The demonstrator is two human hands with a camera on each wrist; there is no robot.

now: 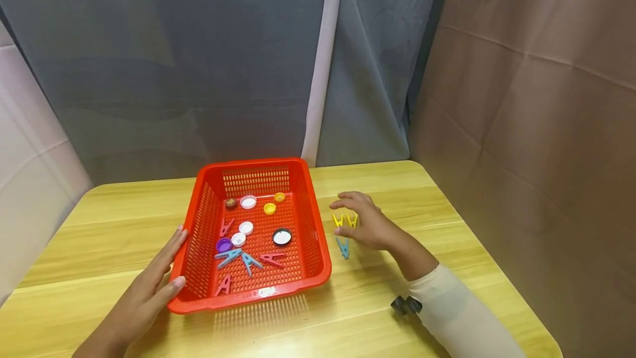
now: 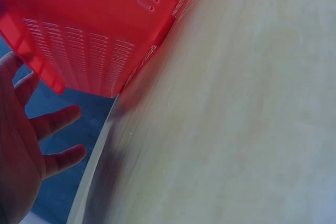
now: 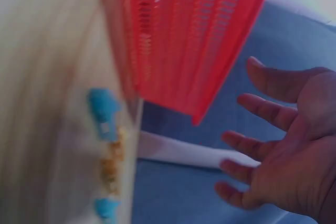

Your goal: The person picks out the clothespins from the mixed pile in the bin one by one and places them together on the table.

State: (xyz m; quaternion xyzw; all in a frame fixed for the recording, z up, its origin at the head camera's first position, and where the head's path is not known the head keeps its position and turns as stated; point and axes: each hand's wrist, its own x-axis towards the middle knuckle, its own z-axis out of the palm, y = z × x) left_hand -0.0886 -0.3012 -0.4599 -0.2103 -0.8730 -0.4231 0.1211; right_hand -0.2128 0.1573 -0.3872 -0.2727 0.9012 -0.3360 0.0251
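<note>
My left hand rests against the left side of a red plastic basket, its fingers and thumb extended at the rim. Over the table to the basket's right hovers my right hand, fingers spread and a little bent, holding nothing. Beneath and beside it lie two yellow clothespins and a blue clothespin; the hand may hide more. In the right wrist view a second blue piece shows, blurred. Inside the basket are blue clothespins, pink clothespins and several bottle caps.
The basket stands on a wood-grain table. A grey curtain hangs behind the far edge, with a brown cloth on the right and a pale one on the left. A small black device sits at the right sleeve.
</note>
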